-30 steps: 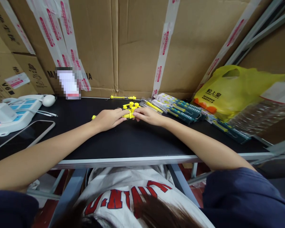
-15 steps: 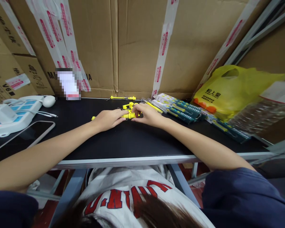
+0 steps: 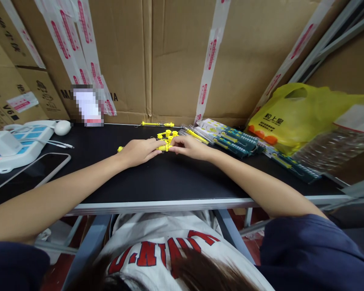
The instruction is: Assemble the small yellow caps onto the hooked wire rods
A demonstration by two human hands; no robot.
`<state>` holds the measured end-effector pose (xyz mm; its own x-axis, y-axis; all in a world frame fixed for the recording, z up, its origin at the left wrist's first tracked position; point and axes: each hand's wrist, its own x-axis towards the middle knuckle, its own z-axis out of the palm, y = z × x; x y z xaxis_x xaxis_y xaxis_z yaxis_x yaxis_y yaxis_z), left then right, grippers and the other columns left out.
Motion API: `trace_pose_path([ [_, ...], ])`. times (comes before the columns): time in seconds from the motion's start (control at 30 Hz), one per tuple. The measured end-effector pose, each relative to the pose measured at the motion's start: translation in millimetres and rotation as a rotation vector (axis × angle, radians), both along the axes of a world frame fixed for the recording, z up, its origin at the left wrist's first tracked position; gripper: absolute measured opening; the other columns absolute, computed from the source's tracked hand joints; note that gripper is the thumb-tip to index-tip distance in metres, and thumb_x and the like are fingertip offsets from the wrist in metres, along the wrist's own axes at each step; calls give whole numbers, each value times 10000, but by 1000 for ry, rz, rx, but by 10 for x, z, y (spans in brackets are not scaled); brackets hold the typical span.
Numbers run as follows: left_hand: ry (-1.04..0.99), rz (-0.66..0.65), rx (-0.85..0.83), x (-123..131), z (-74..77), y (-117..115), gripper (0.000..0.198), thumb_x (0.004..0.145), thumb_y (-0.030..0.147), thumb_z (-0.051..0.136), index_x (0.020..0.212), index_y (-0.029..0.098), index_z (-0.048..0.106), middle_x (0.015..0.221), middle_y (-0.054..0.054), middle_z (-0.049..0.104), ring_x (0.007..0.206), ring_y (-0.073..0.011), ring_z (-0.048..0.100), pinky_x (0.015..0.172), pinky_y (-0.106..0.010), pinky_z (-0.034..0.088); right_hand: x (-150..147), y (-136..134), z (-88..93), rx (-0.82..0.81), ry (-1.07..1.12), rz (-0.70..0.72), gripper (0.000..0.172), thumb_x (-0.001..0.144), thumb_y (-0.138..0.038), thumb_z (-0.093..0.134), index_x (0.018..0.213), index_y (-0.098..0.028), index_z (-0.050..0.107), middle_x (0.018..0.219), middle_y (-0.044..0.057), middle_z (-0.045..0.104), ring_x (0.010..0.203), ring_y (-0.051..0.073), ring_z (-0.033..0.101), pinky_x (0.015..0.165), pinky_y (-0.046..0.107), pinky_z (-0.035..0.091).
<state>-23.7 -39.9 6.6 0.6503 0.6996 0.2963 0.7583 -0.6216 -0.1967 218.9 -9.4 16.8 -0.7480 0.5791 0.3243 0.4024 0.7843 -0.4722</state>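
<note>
My left hand (image 3: 139,152) is closed around a yellow tubular spring scale (image 3: 163,148) lying crosswise; its left end pokes out beyond the wrist side. At the scale's right end, the fingertips of my right hand (image 3: 191,148) pinch the yellow end piece. Small loose yellow parts (image 3: 168,133) lie just behind the fingers, partly hidden by them. Another spring scale (image 3: 157,124), yellow with a clear section and a wire hook, rests at the back. Right of the loose parts are metal springs (image 3: 185,131) and yellow rods (image 3: 197,136).
Green-and-white boxes (image 3: 235,146) with spring scale pictures are stacked at right, beside a yellow plastic bag (image 3: 276,117) and a clear plastic container (image 3: 321,143). At left are a power strip (image 3: 36,137) and a phone (image 3: 33,173). Cardboard (image 3: 176,60) walls the table's back.
My right fingers have come down and straightened from a curled pose, now pinching the scale's right end. The left hand has hardly moved.
</note>
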Motion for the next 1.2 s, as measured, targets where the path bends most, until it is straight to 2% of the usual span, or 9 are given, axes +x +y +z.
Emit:
trace_pose_path([
  [0.13, 3, 0, -9, -5, -12, 17, 441, 1035, 419, 315, 1421, 276, 473, 1181, -34, 669, 1009, -199, 665, 690, -256, 456, 5, -14, 2, 240, -31, -40, 160, 859, -306, 657, 846, -167, 579, 749, 20, 579, 694, 144, 495, 648, 253, 345],
  [0.23, -7, -5, -12, -17, -17, 25, 446, 1035, 423, 314, 1427, 278, 468, 1179, -36, 669, 1010, -198, 664, 702, -254, 459, 0, -38, 6, 313, -55, -58, 141, 853, -278, 667, 877, -175, 573, 745, 18, 580, 722, 157, 504, 660, 257, 341],
  [0.37, -39, -8, -13, -20, -12, 21, 441, 1033, 423, 328, 1424, 282, 474, 1195, -33, 667, 1031, -193, 660, 727, -245, 461, 5, -41, 2, 258, -67, -74, 261, 870, -396, 663, 975, -171, 580, 759, 13, 601, 697, 154, 510, 652, 258, 348],
  [0.53, -46, -8, 1, -15, -7, 11, 443, 1035, 419, 326, 1435, 290, 466, 1189, -27, 669, 1020, -188, 662, 707, -242, 455, 3, -17, -3, 111, -84, -12, 405, 1021, -419, 355, 852, -157, 613, 728, 34, 623, 681, 150, 532, 711, 283, 379],
  [0.67, -34, -2, 6, -17, -6, 9, 442, 1035, 422, 322, 1433, 293, 465, 1162, -27, 674, 987, -183, 667, 680, -232, 443, -7, 1, -18, 22, -29, 12, 348, 995, -406, 427, 830, -155, 603, 696, 16, 618, 649, 135, 525, 685, 270, 384],
  [0.83, -22, 4, -13, -15, -2, 8, 436, 1031, 416, 324, 1416, 283, 480, 1164, -33, 673, 990, -189, 667, 681, -237, 448, -2, 30, -65, 93, 18, -5, 214, 906, -377, 592, 871, -169, 560, 713, -5, 570, 621, 124, 476, 604, 250, 348],
  [0.97, -16, 8, -25, -7, 2, 3, 438, 1029, 411, 326, 1417, 279, 479, 1180, -41, 671, 1013, -193, 663, 699, -242, 458, 3, 27, -71, 190, 6, -17, 171, 870, -317, 639, 868, -177, 542, 717, -6, 573, 639, 128, 479, 616, 250, 345],
  [1.1, -27, 10, -28, -2, 7, -5, 436, 1030, 414, 329, 1414, 278, 483, 1199, -36, 670, 1031, -196, 661, 707, -243, 458, 6, -1, -44, 182, -9, -36, 229, 880, -382, 642, 933, -174, 562, 724, -8, 585, 641, 131, 496, 623, 252, 347],
  [1.2, -33, 6, -17, -1, 7, -7, 439, 1031, 416, 325, 1422, 282, 476, 1184, -35, 672, 1011, -191, 664, 702, -241, 454, 1, -21, -19, 164, -42, -52, 282, 965, -438, 502, 907, -171, 568, 753, 13, 602, 657, 135, 497, 642, 264, 346],
])
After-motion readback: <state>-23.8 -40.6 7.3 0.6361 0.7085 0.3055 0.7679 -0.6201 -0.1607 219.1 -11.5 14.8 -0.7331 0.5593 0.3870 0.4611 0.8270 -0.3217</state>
